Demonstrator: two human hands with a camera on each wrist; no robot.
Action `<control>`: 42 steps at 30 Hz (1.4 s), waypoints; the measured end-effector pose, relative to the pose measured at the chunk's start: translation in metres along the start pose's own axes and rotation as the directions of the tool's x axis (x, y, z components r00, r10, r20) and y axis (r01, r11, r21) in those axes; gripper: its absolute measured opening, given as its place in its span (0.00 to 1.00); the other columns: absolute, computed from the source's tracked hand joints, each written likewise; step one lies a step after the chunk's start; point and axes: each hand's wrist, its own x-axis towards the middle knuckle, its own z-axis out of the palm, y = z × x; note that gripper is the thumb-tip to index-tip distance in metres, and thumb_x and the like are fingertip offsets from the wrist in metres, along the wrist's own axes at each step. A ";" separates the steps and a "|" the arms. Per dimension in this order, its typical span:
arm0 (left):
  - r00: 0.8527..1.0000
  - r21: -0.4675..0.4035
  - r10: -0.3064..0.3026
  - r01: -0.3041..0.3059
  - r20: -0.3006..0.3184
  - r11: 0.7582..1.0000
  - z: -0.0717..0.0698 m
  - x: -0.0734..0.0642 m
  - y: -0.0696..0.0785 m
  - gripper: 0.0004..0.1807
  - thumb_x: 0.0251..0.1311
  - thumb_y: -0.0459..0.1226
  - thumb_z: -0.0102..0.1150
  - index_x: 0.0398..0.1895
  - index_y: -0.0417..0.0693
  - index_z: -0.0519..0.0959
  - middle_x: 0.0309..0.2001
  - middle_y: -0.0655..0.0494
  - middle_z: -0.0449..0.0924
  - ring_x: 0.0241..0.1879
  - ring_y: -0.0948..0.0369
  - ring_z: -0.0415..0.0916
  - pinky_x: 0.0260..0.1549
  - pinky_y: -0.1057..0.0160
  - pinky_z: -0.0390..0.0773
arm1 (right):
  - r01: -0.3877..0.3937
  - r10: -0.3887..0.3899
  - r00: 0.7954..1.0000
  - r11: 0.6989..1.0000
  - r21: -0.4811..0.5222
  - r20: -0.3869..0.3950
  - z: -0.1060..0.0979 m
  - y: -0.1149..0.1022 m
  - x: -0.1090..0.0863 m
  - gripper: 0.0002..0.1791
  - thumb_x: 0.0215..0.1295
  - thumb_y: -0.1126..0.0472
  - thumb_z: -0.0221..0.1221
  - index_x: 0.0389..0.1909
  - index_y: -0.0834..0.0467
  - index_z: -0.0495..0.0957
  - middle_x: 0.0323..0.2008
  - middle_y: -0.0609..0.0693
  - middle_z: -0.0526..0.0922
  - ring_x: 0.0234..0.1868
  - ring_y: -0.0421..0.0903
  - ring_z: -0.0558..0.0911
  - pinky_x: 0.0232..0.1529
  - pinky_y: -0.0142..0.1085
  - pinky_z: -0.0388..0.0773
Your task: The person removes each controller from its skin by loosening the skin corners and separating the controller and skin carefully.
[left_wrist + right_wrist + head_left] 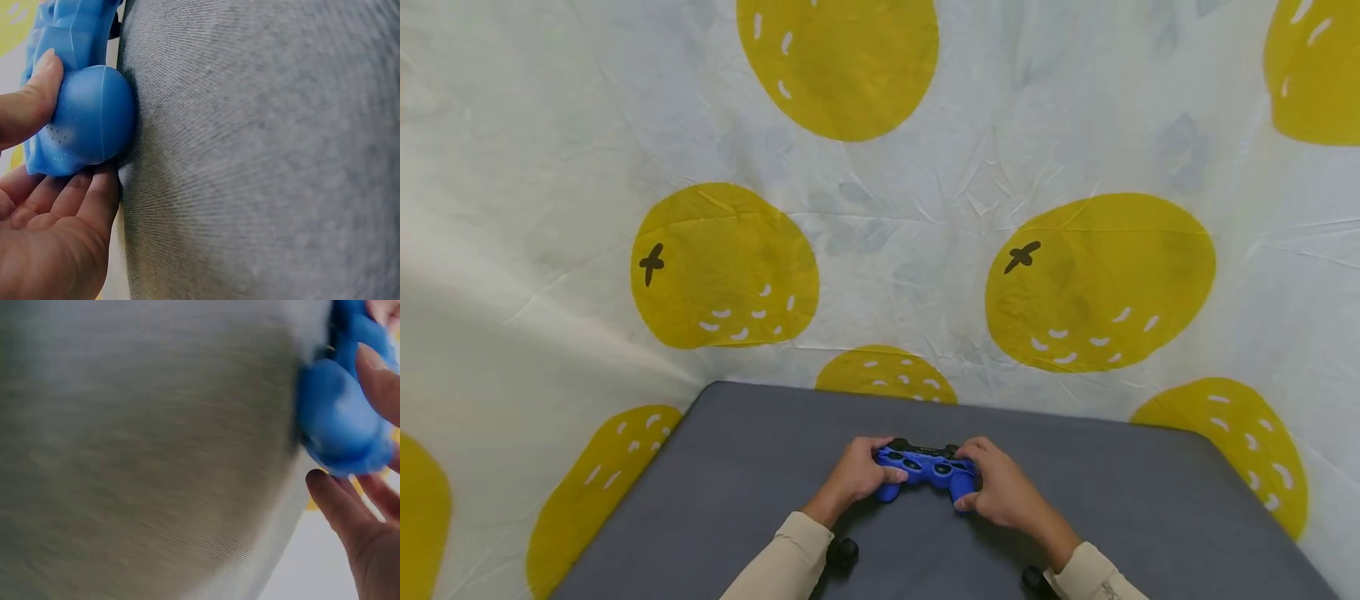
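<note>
A blue game controller (938,473) with a black upper edge lies on the grey table, its two handles toward me. From its left side my left hand (856,472) grips it, thumb on the front face. The left wrist view shows that thumb against the blue rounded handle (94,115), fingertips at its far side. My right hand (1006,493) holds the other end, with the index finger at the top edge and the thumb by the right handle. In the right wrist view the handle (340,419) is blurred, between thumb and fingers.
The grey table (737,467) has rounded far corners. Behind it and along its sides hangs a white cloth (895,275) printed with yellow fruit shapes. Black round devices, one at the left wrist (846,552) and one at the right wrist (1034,578), sit below the sleeves.
</note>
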 end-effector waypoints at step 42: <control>0.986 0.170 0.140 -0.124 -0.087 0.978 0.004 -0.030 0.009 0.42 0.40 0.36 0.86 0.63 0.36 0.78 0.57 0.38 0.84 0.55 0.44 0.82 0.52 0.44 0.84 | 0.109 -0.101 0.988 0.992 0.065 -0.119 0.005 0.010 -0.018 0.34 0.36 0.71 0.83 0.44 0.50 0.77 0.44 0.43 0.78 0.45 0.43 0.78 0.44 0.38 0.80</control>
